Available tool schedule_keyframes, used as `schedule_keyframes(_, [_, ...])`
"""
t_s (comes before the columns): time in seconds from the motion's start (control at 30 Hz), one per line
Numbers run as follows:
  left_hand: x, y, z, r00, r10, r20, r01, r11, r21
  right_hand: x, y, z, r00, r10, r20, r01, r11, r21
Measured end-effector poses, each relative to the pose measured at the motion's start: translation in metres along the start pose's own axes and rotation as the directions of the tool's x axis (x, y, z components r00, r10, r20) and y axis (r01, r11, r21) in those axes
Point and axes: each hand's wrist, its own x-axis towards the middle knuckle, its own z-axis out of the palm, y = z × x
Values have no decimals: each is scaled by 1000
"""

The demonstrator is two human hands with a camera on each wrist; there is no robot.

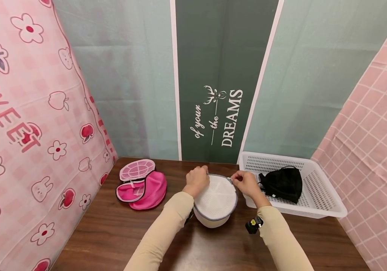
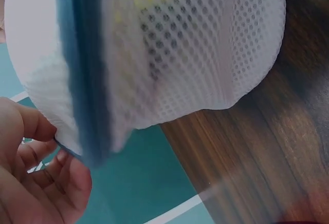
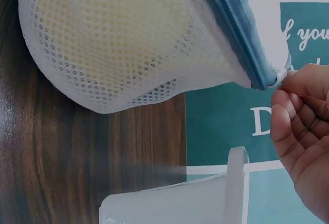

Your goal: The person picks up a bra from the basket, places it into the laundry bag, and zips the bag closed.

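- On the desk (image 1: 95,229) sits your white mesh laundry bag (image 1: 217,199), likely light and floppy.
- Your left hand (image 1: 197,181) pinches its rim (image 2: 85,80); your right hand (image 1: 247,184), the zipper end (image 3: 280,76).
- Grip that rim; it looks stiffest.

On your left you have a pink printed cloth (image 1: 27,165) bearing apples, rabbits and flowers; its lettering (image 1: 10,113), cropped at the frame edge, appears to end in "WEET". Facing you, a pale blue-green hanging (image 1: 129,94) carries a dark green centre panel (image 1: 227,49) between white stripes (image 1: 175,75), marked "DREAMS". To your right hangs a pink gridded cloth (image 1: 376,150). Before you stands a dark brown wood-grain table (image 1: 95,229), light giving its near surface a soft sheen.
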Motion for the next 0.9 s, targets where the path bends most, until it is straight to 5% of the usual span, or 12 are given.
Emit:
schedule_keyframes(0.2, [-1,-4,0,998,-65,8,65,996,-65,-1,2,-5,1000,29,-4,-29,1000,10])
schedule_keyframes(0.9, [-11,-10,4,996,-53,73,69,969,-238,-4,-3,-2,993,106,-52,-107,994,-11])
